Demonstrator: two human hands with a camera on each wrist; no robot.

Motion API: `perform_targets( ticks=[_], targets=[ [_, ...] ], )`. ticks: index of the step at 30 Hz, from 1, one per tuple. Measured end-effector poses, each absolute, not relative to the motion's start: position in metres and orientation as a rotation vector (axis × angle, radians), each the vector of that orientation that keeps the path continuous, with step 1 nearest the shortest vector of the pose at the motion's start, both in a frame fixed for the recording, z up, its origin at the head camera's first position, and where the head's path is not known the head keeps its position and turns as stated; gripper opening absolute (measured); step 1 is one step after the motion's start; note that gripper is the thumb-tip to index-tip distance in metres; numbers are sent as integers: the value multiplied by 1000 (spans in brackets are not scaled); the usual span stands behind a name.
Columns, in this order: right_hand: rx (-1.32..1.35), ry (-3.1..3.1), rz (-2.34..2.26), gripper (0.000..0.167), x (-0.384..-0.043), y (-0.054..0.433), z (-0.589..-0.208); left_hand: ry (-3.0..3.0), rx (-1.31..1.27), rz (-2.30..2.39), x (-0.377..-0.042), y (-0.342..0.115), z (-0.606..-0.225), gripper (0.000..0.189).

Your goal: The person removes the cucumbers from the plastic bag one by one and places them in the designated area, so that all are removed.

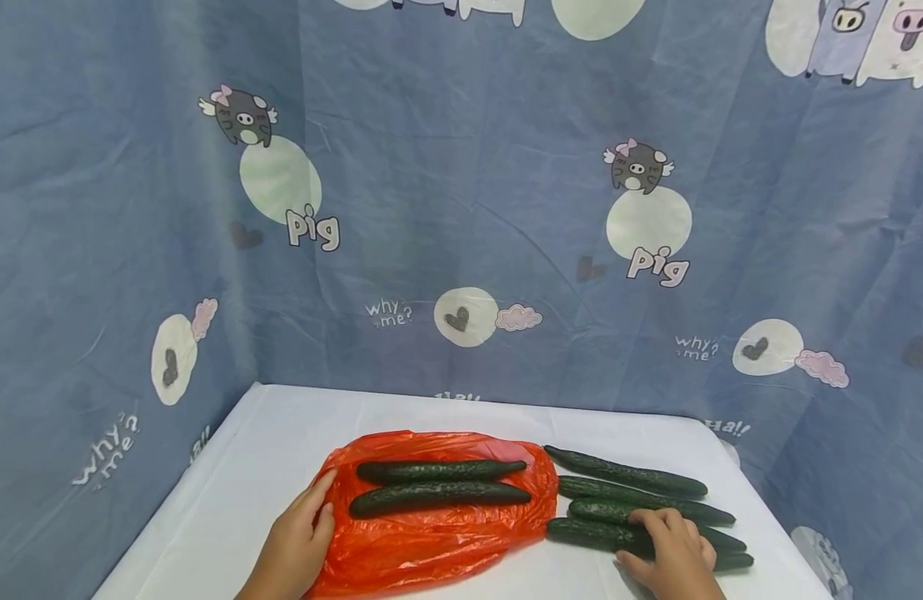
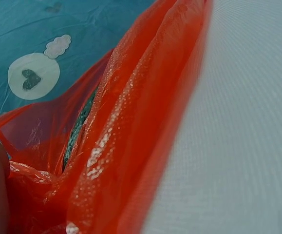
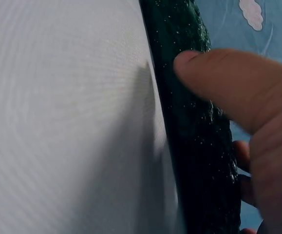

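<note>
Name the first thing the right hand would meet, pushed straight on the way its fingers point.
Probably the second-farthest cucumber on the right, just past the right hand; depth is unclear, so they may already touch.

Red, green and white against printed blue.
Beside the left fingers [image 1: 322,492], a glossy red bag [image 1: 431,546]; at the right fingers [image 1: 667,523], dark-green, pale-flecked cucumbers [image 1: 581,533]; around both, a white tabletop [image 1: 240,454]; beyond them, blue cloth [image 1: 446,183] with grey pigs [image 1: 636,171] and pink clouds [image 1: 519,317].
</note>
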State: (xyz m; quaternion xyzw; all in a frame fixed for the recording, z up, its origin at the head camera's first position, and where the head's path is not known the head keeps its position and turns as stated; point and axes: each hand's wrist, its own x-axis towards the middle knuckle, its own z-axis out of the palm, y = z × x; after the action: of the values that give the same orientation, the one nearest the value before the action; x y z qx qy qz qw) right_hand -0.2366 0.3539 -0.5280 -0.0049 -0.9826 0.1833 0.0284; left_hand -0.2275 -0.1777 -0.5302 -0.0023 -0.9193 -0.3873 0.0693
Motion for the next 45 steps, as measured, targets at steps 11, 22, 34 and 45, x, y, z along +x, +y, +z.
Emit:
perform_targets(
  ticks=[11,22,34,45],
  targets=[
    [138,-2932,689,36,-237,322,-519,-2771,-5,-1173,-229,-178,-528,60],
    [405,-2901,702,39,-237,289,-523,-2765,5,-1129,-224,-180,-532,56],
    [647,-2863,657,50,-246,253,-513,-2734,-33,-1168,-229,-175,-528,57],
    [765,-2729,598,44,-260,201,-505,-2702,-48,-1163,-226,-178,-531,57]
  ],
)
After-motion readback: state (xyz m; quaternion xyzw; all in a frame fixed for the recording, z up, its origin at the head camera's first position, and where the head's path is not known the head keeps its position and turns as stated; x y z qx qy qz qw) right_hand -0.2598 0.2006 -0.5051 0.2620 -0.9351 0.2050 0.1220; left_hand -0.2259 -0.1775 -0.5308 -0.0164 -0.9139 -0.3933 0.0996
